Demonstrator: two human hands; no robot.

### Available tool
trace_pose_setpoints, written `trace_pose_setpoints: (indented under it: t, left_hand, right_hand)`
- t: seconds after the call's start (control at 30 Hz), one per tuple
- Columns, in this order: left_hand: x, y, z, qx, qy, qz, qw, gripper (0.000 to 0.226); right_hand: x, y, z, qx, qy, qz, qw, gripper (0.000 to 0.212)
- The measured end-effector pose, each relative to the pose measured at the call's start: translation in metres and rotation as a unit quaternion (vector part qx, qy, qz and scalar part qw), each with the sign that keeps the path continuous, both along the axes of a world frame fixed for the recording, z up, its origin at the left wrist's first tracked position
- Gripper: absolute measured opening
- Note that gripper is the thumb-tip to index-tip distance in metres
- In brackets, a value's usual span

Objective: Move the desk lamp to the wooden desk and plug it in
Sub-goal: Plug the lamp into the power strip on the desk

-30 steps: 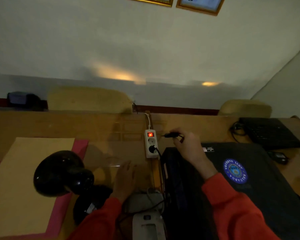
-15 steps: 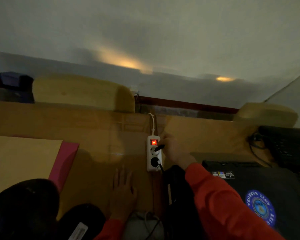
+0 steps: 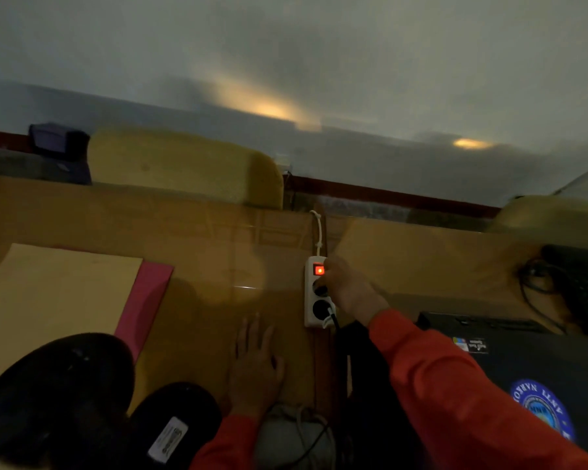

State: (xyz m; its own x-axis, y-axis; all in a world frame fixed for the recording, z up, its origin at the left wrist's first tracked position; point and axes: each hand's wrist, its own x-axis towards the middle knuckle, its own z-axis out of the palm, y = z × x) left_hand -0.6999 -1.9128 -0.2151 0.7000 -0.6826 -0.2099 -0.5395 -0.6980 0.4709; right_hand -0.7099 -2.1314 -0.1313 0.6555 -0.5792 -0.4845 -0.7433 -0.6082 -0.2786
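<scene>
At the lower left we are seeing the black desk lamp (image 3: pixel 58 398) standing on the table (image 3: pixel 211 252), partly over a manila envelope (image 3: pixel 48 300). Our left hand (image 3: pixel 255 368) is lying flat beside it, fingers spread. Further right, our right hand (image 3: pixel 347 290) is pressing on the white power strip (image 3: pixel 311 300), whose red switch (image 3: pixel 319 270) is glowing; we cannot tell how its fingers are set.
</scene>
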Motion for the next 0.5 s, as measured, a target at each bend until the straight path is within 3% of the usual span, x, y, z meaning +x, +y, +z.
trace_pose_setpoints:
  t: [0.27, 0.5]
  left_hand:
    - [0.001, -0.001, -0.006, -0.01, -0.037, 0.004, 0.999, 0.061]
    - [0.004, 0.001, 0.002, 0.012, 0.041, -0.005, 0.999, 0.06]
  right_hand:
    - [0.004, 0.003, -0.002, -0.103, 0.119, 0.188, 0.97, 0.033]
    - [-0.016, 0.009, 0.022, -0.095, 0.066, 0.176, 0.978, 0.037]
